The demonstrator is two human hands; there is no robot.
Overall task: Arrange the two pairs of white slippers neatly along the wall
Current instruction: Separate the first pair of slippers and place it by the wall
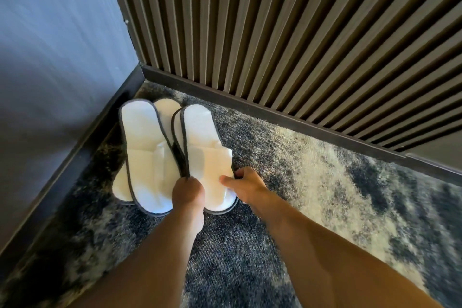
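White slippers lie in two overlapping stacks in the corner of the room, where we reach for them with both arms. The left stack (143, 155) shows one slipper on top, its heel end toward the corner, and a second one beneath it that peeks out at the far end and at the lower left edge. The right stack (203, 155) is the same: a top slipper with dark piping and another under it, of which only a thin rim shows on the left side. The two stacks touch along their inner edges and rest on the mottled grey and cream carpet (312, 157), just beside the dark skirting of the plain grey-blue wall (50, 57) on the left and near the skirting of the ribbed wooden panel wall (275, 32) behind.

Our left hand (188, 192) is closed around the inner edges where the two stacks meet, fingers curled and hidden under the toe bands. Our right hand (246, 185) pinches the right stack at its toe strap, the thumb lying on the white upper and the fingers wrapped around the outer edge. We cannot tell whether the slippers are lifted off the carpet or only pressed against it.
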